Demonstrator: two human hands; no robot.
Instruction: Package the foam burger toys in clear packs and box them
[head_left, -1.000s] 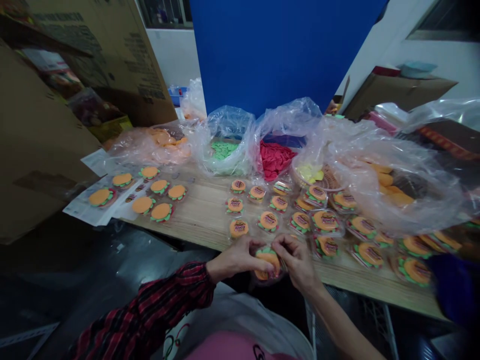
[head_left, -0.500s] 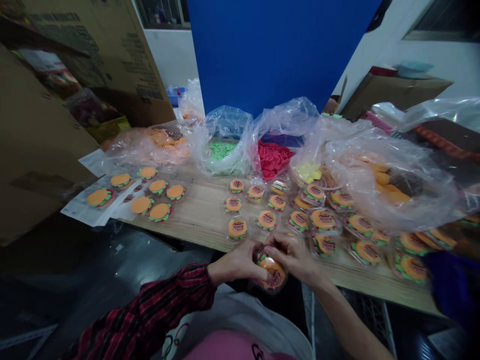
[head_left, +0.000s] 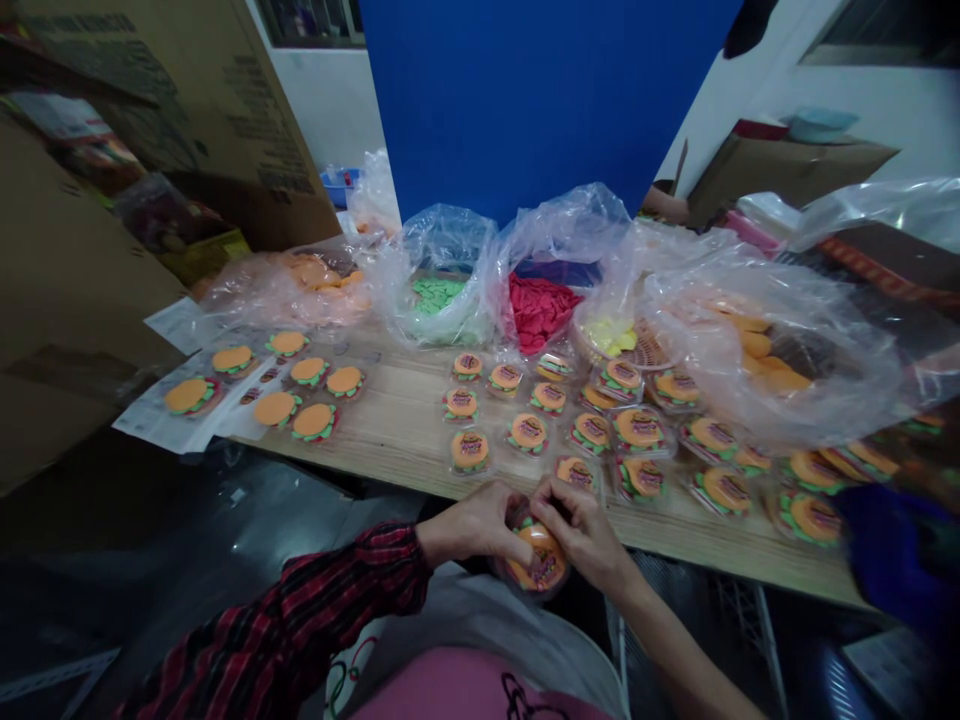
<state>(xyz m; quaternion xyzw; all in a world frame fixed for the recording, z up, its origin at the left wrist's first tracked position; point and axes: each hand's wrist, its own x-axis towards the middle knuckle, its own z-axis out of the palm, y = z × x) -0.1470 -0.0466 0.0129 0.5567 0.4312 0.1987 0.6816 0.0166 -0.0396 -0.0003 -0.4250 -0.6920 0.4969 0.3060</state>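
I see both hands pinching one round orange burger-shaped toy in clear wrap (head_left: 541, 562) at the near edge of the wooden table (head_left: 409, 425): left hand (head_left: 480, 522) grasps its left side, right hand (head_left: 585, 528) its top. Rows of wrapped burger toys (head_left: 592, 432) lie just beyond; clear plastic bags of coloured pieces (head_left: 536, 290) crowd the far side.

The scene is seen from one camera only, which is worn on the person's head and directed forward and down. The left hand (head_left: 472, 520) and the right hand (head_left: 589, 530), with a round packet (head_left: 541, 562) held between them, are seen close, at the lower middle. The tabletop (head_left: 405, 420) is shown across the middle, and a blue board (head_left: 525, 100) is seen behind it.
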